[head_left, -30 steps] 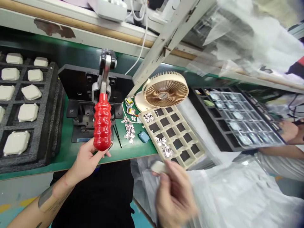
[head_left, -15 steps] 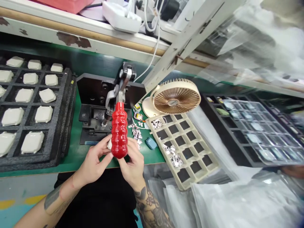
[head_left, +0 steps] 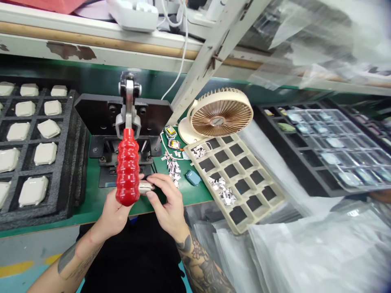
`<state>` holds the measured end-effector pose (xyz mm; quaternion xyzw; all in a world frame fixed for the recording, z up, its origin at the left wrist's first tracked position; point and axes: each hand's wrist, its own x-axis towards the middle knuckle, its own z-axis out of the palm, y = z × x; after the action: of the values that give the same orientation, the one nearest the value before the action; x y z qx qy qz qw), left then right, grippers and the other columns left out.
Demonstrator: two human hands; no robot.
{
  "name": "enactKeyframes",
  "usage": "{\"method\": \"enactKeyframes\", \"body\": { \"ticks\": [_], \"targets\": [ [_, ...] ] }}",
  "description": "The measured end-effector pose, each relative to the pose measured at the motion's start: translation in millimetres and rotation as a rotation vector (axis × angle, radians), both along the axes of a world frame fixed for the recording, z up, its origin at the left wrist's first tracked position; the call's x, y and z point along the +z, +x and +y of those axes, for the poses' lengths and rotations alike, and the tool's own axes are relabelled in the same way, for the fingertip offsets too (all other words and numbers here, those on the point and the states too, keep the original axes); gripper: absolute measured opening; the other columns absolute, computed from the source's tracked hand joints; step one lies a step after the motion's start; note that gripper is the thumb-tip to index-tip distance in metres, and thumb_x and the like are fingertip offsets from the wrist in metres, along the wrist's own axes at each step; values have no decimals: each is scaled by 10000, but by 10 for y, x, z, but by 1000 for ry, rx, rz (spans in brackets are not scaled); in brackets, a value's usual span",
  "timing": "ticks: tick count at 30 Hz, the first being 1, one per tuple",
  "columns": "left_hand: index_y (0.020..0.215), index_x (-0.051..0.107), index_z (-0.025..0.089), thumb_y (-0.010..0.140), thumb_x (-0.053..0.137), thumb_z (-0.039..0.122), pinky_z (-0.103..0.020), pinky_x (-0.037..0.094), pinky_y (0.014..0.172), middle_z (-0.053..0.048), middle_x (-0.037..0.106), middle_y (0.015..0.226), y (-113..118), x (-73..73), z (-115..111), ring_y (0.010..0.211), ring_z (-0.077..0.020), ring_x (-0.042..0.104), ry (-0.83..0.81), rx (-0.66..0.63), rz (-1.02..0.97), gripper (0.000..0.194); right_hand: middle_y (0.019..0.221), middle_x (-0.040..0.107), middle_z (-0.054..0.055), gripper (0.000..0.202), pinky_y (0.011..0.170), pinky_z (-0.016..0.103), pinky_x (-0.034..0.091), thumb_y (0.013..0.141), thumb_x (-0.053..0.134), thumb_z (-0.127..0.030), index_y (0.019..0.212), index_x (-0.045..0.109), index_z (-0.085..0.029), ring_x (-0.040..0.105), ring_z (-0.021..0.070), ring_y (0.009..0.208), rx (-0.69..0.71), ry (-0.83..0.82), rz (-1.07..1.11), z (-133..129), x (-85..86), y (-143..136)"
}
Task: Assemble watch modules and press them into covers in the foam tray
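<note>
In front of the black toggle press [head_left: 125, 118], near the green bench's front edge, a small off-white casing [head_left: 145, 186] is held edge-on between my hands. My right hand [head_left: 167, 206] pinches its right end between thumb and fingers. The other end is gripped by my left hand [head_left: 113, 215], whose fingers are mostly hidden behind the press's red ribbed handle [head_left: 127, 169]. That handle points down toward me, above the casing, and covers part of it. A blue casing [head_left: 193, 178] lies on the bench, right of my right hand.
Stacked black foam trays [head_left: 65, 162] with off-white casings stand at left. Right of the press are small white pieces [head_left: 173, 167], a beige fan [head_left: 218, 118] and a beige compartment tray [head_left: 230, 217]. Farther right, a clear plastic tray [head_left: 345, 150] rests on black foam; plastic bags [head_left: 305, 252] lie in front.
The view has shifted, so the press and handle appear farther left. My right hand has turned and spread slightly, and more of the off-white casing shows beside the handle.
</note>
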<state>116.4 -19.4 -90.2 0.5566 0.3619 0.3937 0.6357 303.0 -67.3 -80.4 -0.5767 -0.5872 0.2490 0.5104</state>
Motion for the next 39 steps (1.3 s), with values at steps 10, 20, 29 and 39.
{"method": "enactKeyframes", "body": {
  "ticks": [10, 20, 29, 39],
  "targets": [
    [1362, 796, 233, 1053, 736, 283, -355, 658, 1059, -99, 822, 1321, 5, -88, 17, 1169, -266, 804, 78, 3, 56, 319, 1165, 734, 78, 127, 965, 395, 600, 1062, 691, -259, 1161, 769, -264, 715, 225, 1099, 9, 11, 159, 6, -8, -60],
    [1298, 852, 284, 999, 769, 126, -240, 677, 879, -48, 875, 1167, -41, -35, -29, 973, -210, 856, 339, 64, 53, 348, 1097, 753, 68, 86, 924, 423, 591, 1038, 722, -271, 1106, 776, -268, 718, 241, 1044, 41, 68, 197, -10, -18, -130],
    [1461, 729, 192, 1085, 694, 341, -316, 717, 855, -124, 843, 1270, 86, -46, -22, 914, -222, 855, 44, 117, -84, 406, 1276, 709, 130, 321, 1009, 550, 631, 1055, 678, -378, 1361, 685, -282, 710, 318, 1190, -136, 359, -251, 288, 478, 21],
    [1096, 759, 154, 866, 921, 442, -377, 703, 920, -123, 863, 1019, 94, -217, -30, 944, -296, 847, -38, 97, 58, 403, 1382, 717, 25, 314, 1218, 511, 552, 1084, 571, -448, 1375, 663, -375, 670, 258, 1364, 87, 861, -645, 1221, 935, -154]
  ]
}}
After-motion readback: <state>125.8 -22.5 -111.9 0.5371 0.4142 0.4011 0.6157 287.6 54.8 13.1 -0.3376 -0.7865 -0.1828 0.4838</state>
